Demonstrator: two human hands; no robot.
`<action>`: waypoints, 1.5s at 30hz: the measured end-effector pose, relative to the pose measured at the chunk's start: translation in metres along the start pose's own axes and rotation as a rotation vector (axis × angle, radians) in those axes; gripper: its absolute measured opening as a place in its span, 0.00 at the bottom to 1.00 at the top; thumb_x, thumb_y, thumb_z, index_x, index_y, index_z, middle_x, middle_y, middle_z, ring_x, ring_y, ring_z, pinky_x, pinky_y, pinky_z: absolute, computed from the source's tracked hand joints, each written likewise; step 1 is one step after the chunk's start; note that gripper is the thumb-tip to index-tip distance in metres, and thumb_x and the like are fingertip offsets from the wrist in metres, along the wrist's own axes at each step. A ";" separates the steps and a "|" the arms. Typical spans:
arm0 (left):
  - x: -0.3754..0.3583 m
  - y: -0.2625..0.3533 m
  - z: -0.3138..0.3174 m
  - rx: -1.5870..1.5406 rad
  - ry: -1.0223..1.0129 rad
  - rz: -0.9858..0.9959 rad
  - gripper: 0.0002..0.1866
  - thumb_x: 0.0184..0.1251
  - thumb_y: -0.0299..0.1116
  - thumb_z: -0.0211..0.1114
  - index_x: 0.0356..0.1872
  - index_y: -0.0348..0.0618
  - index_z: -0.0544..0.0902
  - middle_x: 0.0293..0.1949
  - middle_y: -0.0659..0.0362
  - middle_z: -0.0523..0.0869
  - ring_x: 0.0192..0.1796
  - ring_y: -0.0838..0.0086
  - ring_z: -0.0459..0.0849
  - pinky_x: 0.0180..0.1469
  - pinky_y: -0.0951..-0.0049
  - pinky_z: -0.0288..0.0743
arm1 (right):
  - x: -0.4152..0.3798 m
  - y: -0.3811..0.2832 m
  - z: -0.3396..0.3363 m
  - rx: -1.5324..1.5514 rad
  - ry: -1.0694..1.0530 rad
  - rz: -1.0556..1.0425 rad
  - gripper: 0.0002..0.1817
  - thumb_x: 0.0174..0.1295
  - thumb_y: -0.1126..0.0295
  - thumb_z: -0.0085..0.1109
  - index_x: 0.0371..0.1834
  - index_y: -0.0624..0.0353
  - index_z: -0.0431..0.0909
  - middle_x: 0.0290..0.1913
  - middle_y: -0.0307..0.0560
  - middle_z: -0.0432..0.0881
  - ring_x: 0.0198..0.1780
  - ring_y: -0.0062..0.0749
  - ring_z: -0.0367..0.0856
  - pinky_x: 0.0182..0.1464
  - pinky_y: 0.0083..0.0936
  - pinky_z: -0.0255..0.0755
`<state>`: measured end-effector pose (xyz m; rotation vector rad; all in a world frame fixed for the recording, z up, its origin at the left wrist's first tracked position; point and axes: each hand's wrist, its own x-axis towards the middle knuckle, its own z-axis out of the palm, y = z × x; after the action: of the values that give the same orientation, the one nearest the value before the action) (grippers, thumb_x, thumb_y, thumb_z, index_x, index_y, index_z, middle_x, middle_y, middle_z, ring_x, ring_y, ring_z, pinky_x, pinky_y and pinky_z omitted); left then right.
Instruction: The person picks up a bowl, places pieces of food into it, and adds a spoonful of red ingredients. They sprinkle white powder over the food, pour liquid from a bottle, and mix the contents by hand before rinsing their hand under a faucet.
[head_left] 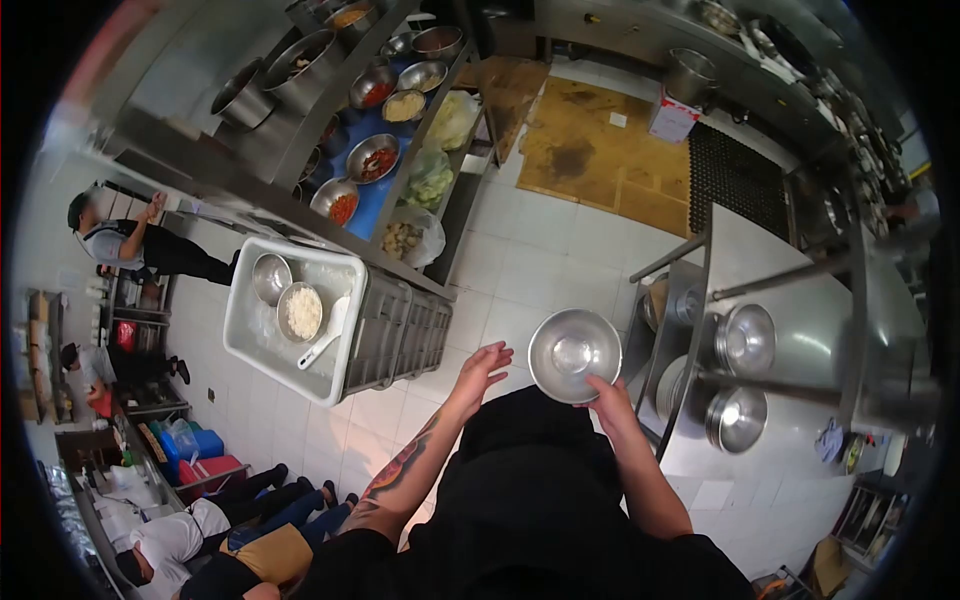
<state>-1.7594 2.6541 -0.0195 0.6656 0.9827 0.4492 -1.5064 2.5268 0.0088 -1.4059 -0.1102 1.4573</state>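
My right hand (610,403) grips the near rim of a shiny metal bowl (575,352), thumb over the edge. Nothing is visible inside the bowl, which I hold in front of my body. My left hand (484,372) hangs in the air just left of the bowl, fingers apart, touching nothing. To the left, a white plastic tub (240,318) on stacked grey crates holds a small metal bowl (271,277), a bowl of white grated or crumbled food (302,313) and a white-handled utensil (322,347).
A steel table (800,270) with stacked metal bowls (744,340) stands at right. Shelving at upper left carries bowls of chopped food (373,158) and bagged vegetables (430,178). Cardboard (610,150) and a black mat (745,185) cover the floor ahead. Several people are at left.
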 end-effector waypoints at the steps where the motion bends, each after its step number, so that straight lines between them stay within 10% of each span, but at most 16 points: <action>1: 0.021 0.005 -0.004 0.000 0.073 0.031 0.29 0.80 0.49 0.53 0.71 0.39 0.69 0.65 0.52 0.78 0.68 0.65 0.74 0.67 0.60 0.69 | 0.019 -0.008 0.003 0.002 -0.013 0.003 0.23 0.67 0.70 0.58 0.64 0.64 0.66 0.54 0.57 0.82 0.46 0.44 0.87 0.37 0.40 0.84; 9: 0.222 0.064 -0.096 -0.037 0.602 0.244 0.22 0.78 0.38 0.58 0.67 0.39 0.72 0.63 0.56 0.78 0.66 0.69 0.74 0.67 0.63 0.67 | 0.244 -0.060 0.033 -0.067 -0.048 0.143 0.23 0.67 0.71 0.57 0.65 0.60 0.68 0.51 0.53 0.82 0.44 0.41 0.86 0.36 0.36 0.84; 13: 0.328 0.060 -0.206 0.441 1.042 0.506 0.20 0.73 0.29 0.56 0.62 0.31 0.75 0.57 0.45 0.82 0.60 0.60 0.80 0.63 0.64 0.70 | 0.318 -0.071 0.057 -0.137 -0.063 0.147 0.23 0.66 0.71 0.57 0.64 0.63 0.67 0.49 0.53 0.83 0.43 0.40 0.86 0.37 0.34 0.83; 17: 0.359 0.084 -0.290 1.037 1.448 0.334 0.21 0.59 0.33 0.63 0.50 0.30 0.82 0.51 0.35 0.84 0.53 0.46 0.85 0.53 0.54 0.78 | 0.357 -0.060 0.073 -0.184 -0.123 0.217 0.26 0.65 0.74 0.57 0.68 0.58 0.67 0.56 0.50 0.81 0.49 0.38 0.85 0.37 0.34 0.86; 21: 0.366 0.120 -0.321 0.835 1.487 -0.070 0.27 0.57 0.40 0.67 0.54 0.32 0.81 0.56 0.39 0.83 0.58 0.45 0.81 0.61 0.55 0.74 | 0.380 -0.030 0.074 -0.316 -0.171 0.196 0.29 0.65 0.76 0.57 0.71 0.57 0.66 0.57 0.48 0.81 0.50 0.34 0.85 0.39 0.30 0.84; 27: 0.363 0.102 -0.350 1.440 1.258 0.394 0.20 0.58 0.35 0.66 0.49 0.32 0.82 0.48 0.39 0.86 0.49 0.43 0.84 0.51 0.54 0.79 | 0.389 -0.009 0.098 -0.280 -0.149 0.317 0.27 0.65 0.75 0.58 0.69 0.57 0.68 0.53 0.45 0.83 0.46 0.30 0.85 0.38 0.28 0.81; 29: 0.366 0.123 -0.324 0.935 1.376 0.194 0.21 0.58 0.42 0.66 0.47 0.35 0.84 0.52 0.39 0.83 0.57 0.45 0.80 0.53 0.52 0.75 | 0.393 -0.007 0.110 -0.315 -0.176 0.345 0.27 0.64 0.75 0.59 0.68 0.57 0.68 0.53 0.45 0.83 0.46 0.30 0.85 0.38 0.28 0.81; 33: 0.378 0.118 -0.377 1.071 1.376 -0.190 0.22 0.59 0.40 0.65 0.49 0.34 0.82 0.52 0.39 0.83 0.55 0.44 0.81 0.54 0.52 0.74 | 0.410 -0.006 0.128 -0.372 -0.278 0.347 0.29 0.62 0.75 0.59 0.69 0.58 0.68 0.53 0.45 0.83 0.47 0.30 0.84 0.40 0.27 0.81; 45: 0.397 0.114 -0.369 1.193 1.418 0.207 0.22 0.65 0.42 0.62 0.51 0.32 0.82 0.52 0.39 0.84 0.53 0.45 0.83 0.55 0.54 0.75 | 0.420 0.014 0.104 -0.342 -0.232 0.316 0.31 0.62 0.76 0.59 0.72 0.56 0.66 0.55 0.46 0.81 0.50 0.32 0.84 0.42 0.30 0.83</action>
<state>-1.8917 3.0966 -0.3242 1.5862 2.6212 0.4681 -1.4885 2.8734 -0.2506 -1.5717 -0.3073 1.9325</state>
